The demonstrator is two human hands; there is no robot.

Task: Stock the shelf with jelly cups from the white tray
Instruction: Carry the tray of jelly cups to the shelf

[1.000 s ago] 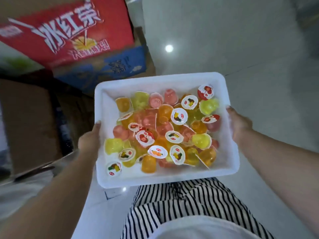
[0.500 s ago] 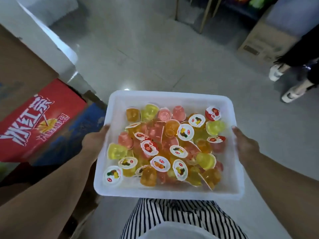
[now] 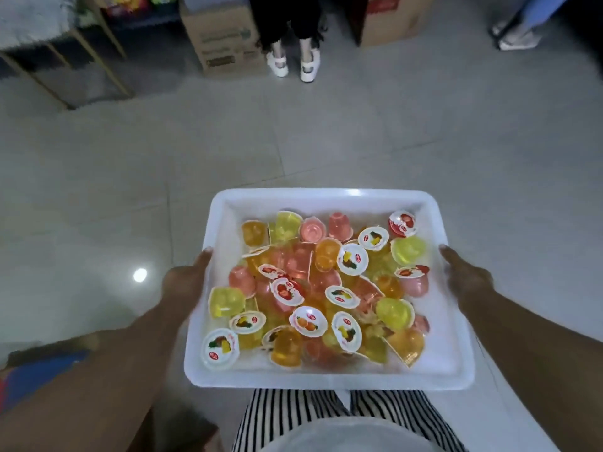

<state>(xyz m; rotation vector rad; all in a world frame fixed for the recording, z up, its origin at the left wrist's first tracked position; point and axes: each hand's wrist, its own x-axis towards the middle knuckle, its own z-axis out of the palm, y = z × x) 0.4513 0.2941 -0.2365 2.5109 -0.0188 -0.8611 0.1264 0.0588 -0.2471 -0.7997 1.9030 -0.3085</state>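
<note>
View: head camera, the only one, looking down past the forearms to the floor.
White tray (image 3: pixel 329 375): lower centre of the frame, carried level at waist height above striped trousers (image 3: pixel 293 415); not resting on any table.
Jelly cups (image 3: pixel 321 288): loose heap in orange, pink and yellow-green, filling most of the tray; some upright, some tipped, some lid-up.
Left hand (image 3: pixel 184 282): holds the tray's left rim, thumb over the edge, fingers hidden under it.
Right hand (image 3: pixel 466 278): holds the right rim likewise, thumb on the lip.
Shelf: a metal-legged rack (image 3: pixel 81 57) at upper left may be it; too blurred at the frame edge to be sure.
Step in hand: carrying the full tray toward the shelf, as I judge it; nothing stocked yet.
How to do it well: keep both rims level, since the cups lie loose and would slide to any low side; walk clear of the standing person's white shoes (image 3: pixel 292 65) at top centre; set the tray down or brace it before freeing a hand to pick.
Lid labels: white foil with fruit pictures (strawberry, orange, pineapple-like) and a small red oval logo; its lettering is unreadable.
Cardboard box (image 3: pixel 225 37): upper centre, dark print, not legible.
Second box (image 3: pixel 391 17): upper right, red panel, text unreadable.
</note>
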